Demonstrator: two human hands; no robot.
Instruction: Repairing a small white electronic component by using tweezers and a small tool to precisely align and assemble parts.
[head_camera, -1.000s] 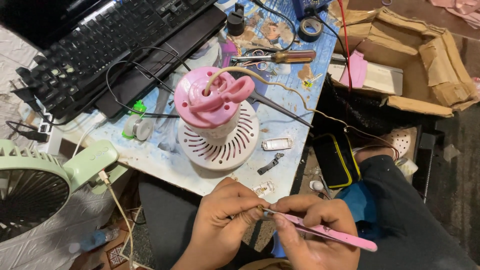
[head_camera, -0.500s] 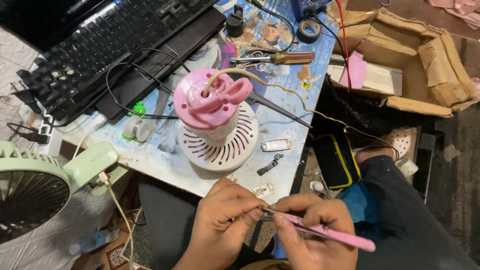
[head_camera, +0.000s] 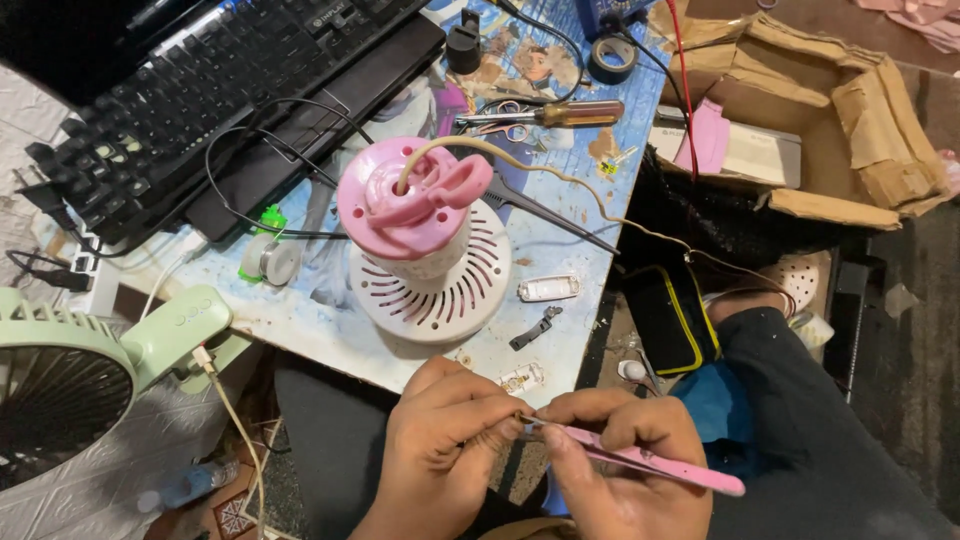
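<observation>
Pink tweezers (head_camera: 650, 462) | right hand (head_camera: 625, 470) grips | brown carton (head_camera: 850, 120) upper right

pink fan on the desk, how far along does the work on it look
Already done, by the look of it: the pink and white fan unit sits opened on the table, with small loose parts lying beside it. In hand: the left hand pinches a tiny piece while the right hand works at it with pink tweezers. Left: the loose parts are not yet back on the unit.

Pink tweezers (head_camera: 650, 462); pink-white slotted fan part (head_camera: 425, 245); black keyboard (head_camera: 200, 90); pale green fan (head_camera: 80, 370).
</observation>
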